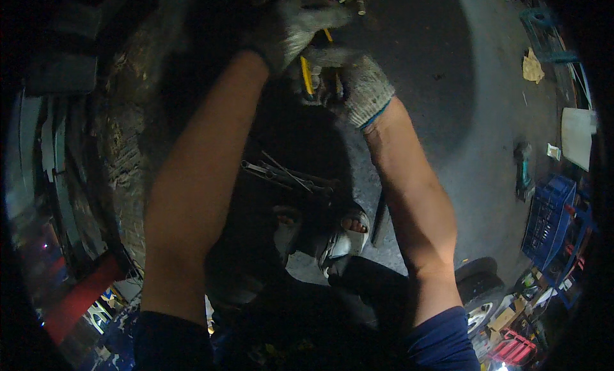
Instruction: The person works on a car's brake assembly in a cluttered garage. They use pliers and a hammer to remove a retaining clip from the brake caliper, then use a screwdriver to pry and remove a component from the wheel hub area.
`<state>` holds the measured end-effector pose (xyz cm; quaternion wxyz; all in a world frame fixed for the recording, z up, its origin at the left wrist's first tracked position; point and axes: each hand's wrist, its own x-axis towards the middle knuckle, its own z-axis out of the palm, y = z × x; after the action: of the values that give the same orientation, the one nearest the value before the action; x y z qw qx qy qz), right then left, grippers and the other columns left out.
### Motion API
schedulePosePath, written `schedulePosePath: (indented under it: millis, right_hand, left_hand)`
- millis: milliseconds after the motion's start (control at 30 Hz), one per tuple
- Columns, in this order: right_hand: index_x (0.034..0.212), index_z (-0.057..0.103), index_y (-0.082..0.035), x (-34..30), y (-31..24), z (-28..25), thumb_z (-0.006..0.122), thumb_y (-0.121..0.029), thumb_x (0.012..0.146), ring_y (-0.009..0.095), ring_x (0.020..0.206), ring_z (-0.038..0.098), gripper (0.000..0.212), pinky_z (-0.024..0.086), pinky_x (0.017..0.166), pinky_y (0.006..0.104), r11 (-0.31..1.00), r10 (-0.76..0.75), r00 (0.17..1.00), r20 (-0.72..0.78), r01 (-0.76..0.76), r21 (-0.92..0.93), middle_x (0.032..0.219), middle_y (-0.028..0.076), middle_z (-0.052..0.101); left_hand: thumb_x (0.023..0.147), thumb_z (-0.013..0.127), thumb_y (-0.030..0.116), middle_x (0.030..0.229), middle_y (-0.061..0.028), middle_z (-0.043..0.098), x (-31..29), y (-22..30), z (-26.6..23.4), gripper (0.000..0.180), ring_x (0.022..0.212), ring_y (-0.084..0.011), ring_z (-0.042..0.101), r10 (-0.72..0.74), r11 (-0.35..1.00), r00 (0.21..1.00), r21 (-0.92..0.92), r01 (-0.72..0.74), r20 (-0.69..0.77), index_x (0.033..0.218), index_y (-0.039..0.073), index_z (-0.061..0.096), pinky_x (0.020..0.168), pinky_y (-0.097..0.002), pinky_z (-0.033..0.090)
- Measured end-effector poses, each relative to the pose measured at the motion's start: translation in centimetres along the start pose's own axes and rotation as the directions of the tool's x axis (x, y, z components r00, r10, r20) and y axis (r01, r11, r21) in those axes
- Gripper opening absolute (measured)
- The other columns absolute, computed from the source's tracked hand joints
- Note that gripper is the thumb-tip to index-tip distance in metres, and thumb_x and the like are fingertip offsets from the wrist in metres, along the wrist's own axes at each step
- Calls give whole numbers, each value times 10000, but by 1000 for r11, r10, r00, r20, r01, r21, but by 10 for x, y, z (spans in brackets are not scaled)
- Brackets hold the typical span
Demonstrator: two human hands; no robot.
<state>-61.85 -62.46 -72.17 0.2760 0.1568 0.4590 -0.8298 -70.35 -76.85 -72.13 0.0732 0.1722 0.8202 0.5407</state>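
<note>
- Right of the yellow-handled tool (307, 76), well apart across the floor (441, 70), lie a tan scrap (532, 67), a white panel (579, 138) and a teal-and-black tool (524, 170).
- Farther toward me on that same side of it sit a blue crate (550, 211), a wheel with a dark tyre (476, 285) and a red crate (515, 348).
- Left of it, past my left forearm (204, 160), runs a rough, stained surface (125, 141); what that is, I cannot tell.
- Between it and my sandalled feet (355, 227), a few slim metal tools (261, 171) lie bunched in shadow.
- Just beyond it are small metal parts (361, 7), too dark to make out; my gloves stand in the way.
- My right grip (358, 83), in a pale knit glove, is clamped on the yellow-handled tool: the fingers cross its middle, and yellow shows on both sides of them.
- My left grip (291, 35), gloved too, is just beyond and left of it, blurred; whether it is closed on anything, I cannot tell.
</note>
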Motion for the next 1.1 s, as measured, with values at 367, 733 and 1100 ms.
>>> schedulePosePath:
  millis: [367,733,1100]
  right_hand:
    - [1016,708,-70,40,48,2,719,-222,868,309,746,703,212,597,686,449,818,-395,911,117,407,-405,863,134,725]
    - [885,673,-93,43,66,6,610,-90,821,242,688,653,90,530,582,357,871,-487,828,276,438,224,774,97,662]
    - [1078,683,-43,27,44,-3,631,-131,933,222,775,687,177,620,720,421,971,-142,974,177,103,214,886,73,676]
  left_hand:
    - [873,798,206,1206,-82,723,15,-22,-21,400,1124,-231,668,95,988,996,119,-94,2,1219,32,695,994,-381,528]
    - [864,810,211,1216,-81,722,25,-19,-21,422,1132,-230,664,57,982,998,180,-63,41,1227,33,691,1007,-383,522]
    - [853,828,223,1233,-76,719,14,-21,-8,464,1137,-228,659,-31,998,999,46,30,13,1254,42,682,1026,-386,512]
